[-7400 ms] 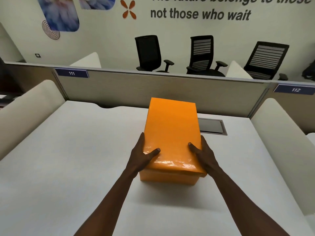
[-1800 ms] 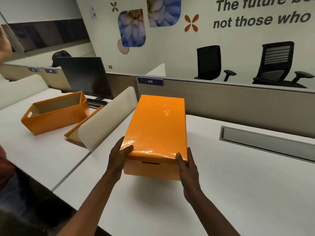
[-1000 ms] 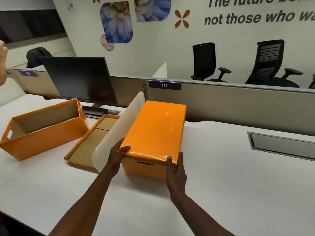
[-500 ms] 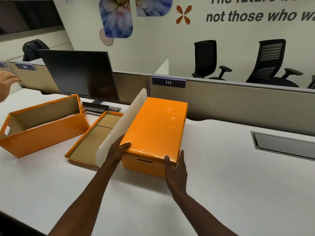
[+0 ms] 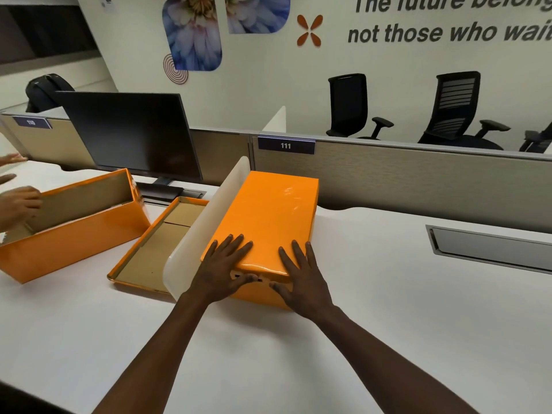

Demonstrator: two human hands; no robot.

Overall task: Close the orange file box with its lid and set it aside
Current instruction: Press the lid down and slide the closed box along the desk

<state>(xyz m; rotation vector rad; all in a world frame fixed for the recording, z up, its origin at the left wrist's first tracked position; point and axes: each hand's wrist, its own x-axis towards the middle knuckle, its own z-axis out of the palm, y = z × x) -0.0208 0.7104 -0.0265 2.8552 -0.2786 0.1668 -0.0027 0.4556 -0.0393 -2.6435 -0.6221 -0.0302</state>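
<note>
The orange file box (image 5: 268, 210) stands on the white desk (image 5: 388, 324) with its glossy lid on, its long side against a white side divider (image 5: 209, 216). My left hand (image 5: 221, 270) lies flat on the near left end of the lid, fingers spread, thumb along the box's front face by the handle slot. My right hand (image 5: 301, 276) lies flat on the near right end in the same way. Neither hand is wrapped around the box.
Left of the divider lie a loose upturned orange lid (image 5: 149, 258) and an open orange box (image 5: 74, 243), with another person's hands (image 5: 18, 204) at it. A dark monitor (image 5: 131, 135) stands behind. A back partition (image 5: 418, 180) and a cable hatch (image 5: 490, 249) lie to the right.
The box went from the desk's middle to the left, against the divider. My hands have left its near side corners and now rest flat on top of the lid's near end.
</note>
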